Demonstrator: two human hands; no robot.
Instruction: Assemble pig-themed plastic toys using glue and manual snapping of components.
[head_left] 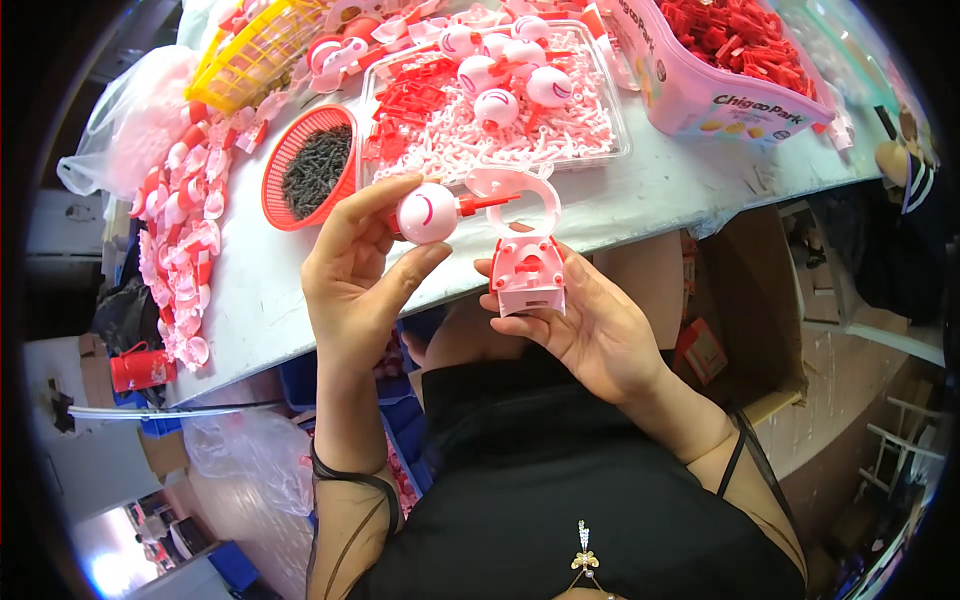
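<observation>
Between the thumb and fingers of my left hand (345,275) is a pale pink ball (425,212) with a curved magenta line on it. A thin red stem sticks out of the ball toward the right. My right hand (605,335) grips a pink and red plastic toy housing (530,268) from its right side and below. A pale pink ring (547,208) rises from the top of this housing. The stem's tip overlaps the ring in view; whether they touch I cannot tell. Both hands are raised over the table's near edge.
Beyond my hands, a clear tray (622,148) holds small pink and red pieces and several balls. Left of it stand a red basket (270,185) of black screws and a yellow basket (215,85). Pink parts (180,245) heap at left. A pink bin (690,110) holds red pieces.
</observation>
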